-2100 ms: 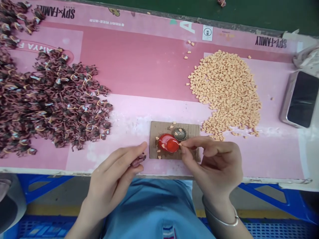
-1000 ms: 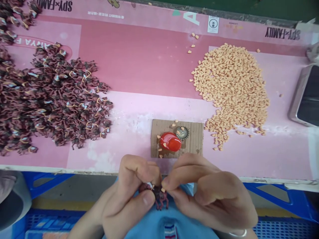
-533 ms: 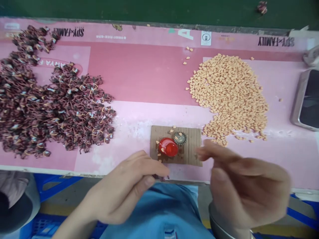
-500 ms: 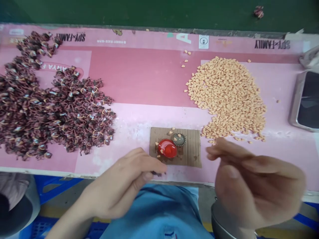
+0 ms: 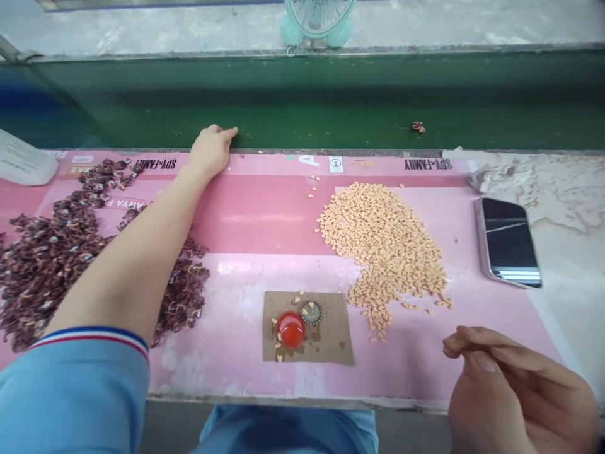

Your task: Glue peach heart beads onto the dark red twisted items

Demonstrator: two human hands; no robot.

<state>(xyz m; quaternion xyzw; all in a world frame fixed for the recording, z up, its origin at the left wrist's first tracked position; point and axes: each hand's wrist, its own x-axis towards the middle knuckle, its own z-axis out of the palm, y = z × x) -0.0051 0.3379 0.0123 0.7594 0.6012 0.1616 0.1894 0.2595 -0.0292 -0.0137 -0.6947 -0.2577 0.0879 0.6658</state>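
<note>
A green panel runs along the far edge of a pink table mat [image 5: 265,214], with a pale fan [image 5: 317,19] on the ledge beyond it. The person's left arm stretches forward and slightly rightward from a blue sleeve [image 5: 80,378], crossing above part of a maroon heap [image 5: 51,265] of small tangled figures. The left hand [image 5: 212,151] rests at the mat's far edge, just against the green panel, its fingers bunched together and pointing right. Whether it pinches anything is hidden. The heap lies behind and to the left of that hand, nearer to it than to the other hand, and spreads far-to-near down the mat's left side.

The right hand [image 5: 515,394] hangs low at the near right corner of the mat, its fingers curled in close to the thumb. I cannot tell whether something small sits between them. Ahead of it and to its left, an orange pile [image 5: 382,252] of small bits stretches far-to-near, with its narrow tail pointing toward the near edge. Left of that tail, between the hands, lies a cardboard square [image 5: 331,321] bearing a red dome [image 5: 290,330] and a bottle cap [image 5: 311,311]. A phone [image 5: 508,243] lies ahead of the right hand.
</note>
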